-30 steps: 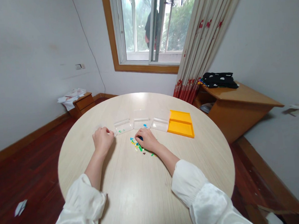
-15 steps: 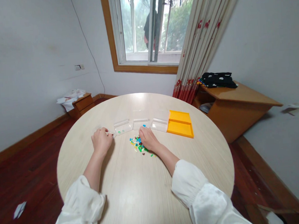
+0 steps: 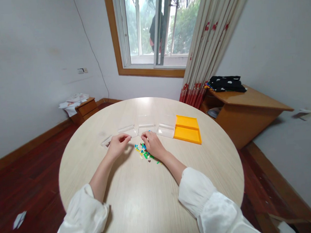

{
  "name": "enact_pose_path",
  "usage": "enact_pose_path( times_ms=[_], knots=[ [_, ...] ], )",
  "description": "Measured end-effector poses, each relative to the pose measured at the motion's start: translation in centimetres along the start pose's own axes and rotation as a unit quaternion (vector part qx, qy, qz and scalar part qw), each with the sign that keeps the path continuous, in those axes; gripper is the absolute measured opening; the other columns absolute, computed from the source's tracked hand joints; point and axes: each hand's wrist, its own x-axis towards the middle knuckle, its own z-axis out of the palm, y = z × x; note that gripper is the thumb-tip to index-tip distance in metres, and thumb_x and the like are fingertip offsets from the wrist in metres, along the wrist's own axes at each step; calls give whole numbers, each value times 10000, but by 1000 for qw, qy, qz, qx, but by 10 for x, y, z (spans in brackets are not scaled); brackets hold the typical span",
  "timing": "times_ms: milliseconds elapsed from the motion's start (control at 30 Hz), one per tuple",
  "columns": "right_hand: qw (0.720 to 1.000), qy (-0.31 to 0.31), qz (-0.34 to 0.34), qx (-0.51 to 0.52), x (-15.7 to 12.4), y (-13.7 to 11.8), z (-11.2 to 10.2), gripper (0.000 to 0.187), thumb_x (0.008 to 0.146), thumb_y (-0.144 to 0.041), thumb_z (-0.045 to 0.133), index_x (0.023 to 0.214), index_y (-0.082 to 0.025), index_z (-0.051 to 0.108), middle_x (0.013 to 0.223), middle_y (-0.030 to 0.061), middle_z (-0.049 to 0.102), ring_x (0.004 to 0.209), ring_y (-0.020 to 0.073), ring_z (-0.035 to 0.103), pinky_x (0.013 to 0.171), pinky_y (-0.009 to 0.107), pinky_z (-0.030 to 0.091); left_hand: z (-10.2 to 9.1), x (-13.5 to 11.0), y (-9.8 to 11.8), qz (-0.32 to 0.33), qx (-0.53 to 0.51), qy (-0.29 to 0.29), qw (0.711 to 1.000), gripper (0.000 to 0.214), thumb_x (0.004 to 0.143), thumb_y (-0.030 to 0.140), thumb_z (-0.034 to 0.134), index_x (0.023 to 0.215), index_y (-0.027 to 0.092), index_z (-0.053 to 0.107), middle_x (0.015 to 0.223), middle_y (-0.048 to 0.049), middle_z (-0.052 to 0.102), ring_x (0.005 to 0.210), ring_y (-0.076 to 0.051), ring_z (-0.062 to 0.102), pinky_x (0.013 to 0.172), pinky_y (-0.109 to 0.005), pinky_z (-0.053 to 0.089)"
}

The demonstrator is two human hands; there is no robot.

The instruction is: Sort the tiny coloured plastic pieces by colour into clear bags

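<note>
**Colours on my screen**

I see small bricks [image 3: 144, 153] in blue, yellow and green on a pale wood-grain table [image 3: 140, 202]. The tray [image 3: 187, 129] is bright yellow and the boxes [image 3: 146, 129] are clear. The sleeves [image 3: 204, 205] are white, the curtain [image 3: 208, 38] cream with red flowers, the folded cloth [image 3: 226, 83] black with white dots.

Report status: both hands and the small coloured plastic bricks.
Left hand curled beside small clear plastic tray. Right hand on pile of small coloured plastic bricks. Clear rectangular trays beyond.
</note>
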Motion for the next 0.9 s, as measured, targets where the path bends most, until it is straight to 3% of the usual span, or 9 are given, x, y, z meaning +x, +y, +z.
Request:
enact_pose_path(
  times_ms=[200, 400, 767, 900],
  knots=[
    [998, 38, -54, -1, -1, -6, -3, 204, 936, -222, 390, 895, -174, 584, 867, 78, 597, 886, 206, 496, 821, 330, 370, 7, -4, 11, 1, -74, -61, 995, 425, 700, 543, 535, 688, 141, 673, 615, -34, 620, 589, -149, 532, 587, -279, 418],
    [991, 77, -105, 16, -1, -6, 0, 171, 924, -242, 450, 860, -185, 597, 868, 74, 632, 876, 204, 514, 809, 338, 387, 14, -6, 14, 0, -161, -117, 980, 380, 664, 514, 631, 704, 140, 687, 583, -15, 604, 594, -137, 510, 593, -267, 403],
    [993, 61, -103, 18, -1, -6, -1, 160, 914, -243, 480, 897, -193, 630, 885, 64, 650, 889, 189, 532, 817, 328, 385, 16, -8, 16, -41, -219, -70, 972, 295, 573, 427, 706, 660, 151, 645, 633, -16, 625, 595, -128, 527, 603, -266, 410],
    [996, 54, -77, -9, -1, -2, 1, 144, 894, -199, 490, 905, -176, 631, 873, 69, 644, 883, 193, 522, 812, 322, 381, 7, -3, 9, -47, -190, -15, 980, 264, 578, 408, 662, 653, 157, 628, 633, -19, 620, 582, -128, 515, 577, -260, 396]
  ],
)
